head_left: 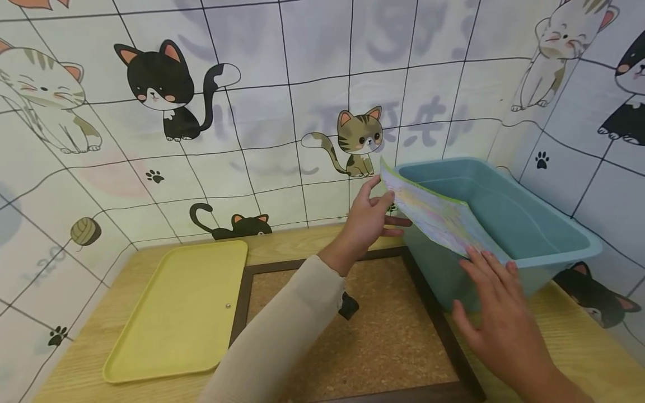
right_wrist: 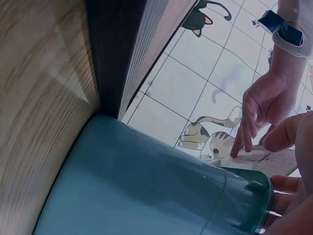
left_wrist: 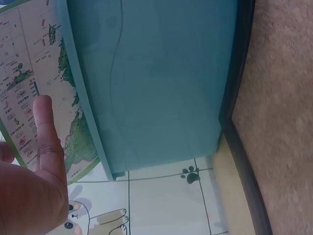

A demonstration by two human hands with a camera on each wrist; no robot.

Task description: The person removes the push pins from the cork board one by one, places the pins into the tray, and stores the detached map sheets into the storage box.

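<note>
A thin illustrated map (head_left: 433, 212), printed in pale colours with a green border, lies tilted over the near left rim of a blue plastic bin (head_left: 534, 224). My left hand (head_left: 365, 218) pinches the map's left end between thumb and fingers. In the left wrist view one finger stretches along the printed face of the map (left_wrist: 54, 63), which shows green land shapes and small text. My right hand (head_left: 504, 319) rests its extended fingertips at the map's near edge, by the bin rim; its thumb stands apart. The right wrist view shows those fingers beside the rim (right_wrist: 266, 196).
A dark-framed cork board (head_left: 388, 313) lies on the wooden table (head_left: 75, 347) under my left forearm, with a small black piece (head_left: 347, 306) on it. Left of it lies a yellow tray (head_left: 186, 308). A cat-patterned cover (head_left: 262, 112) hangs behind and at both sides.
</note>
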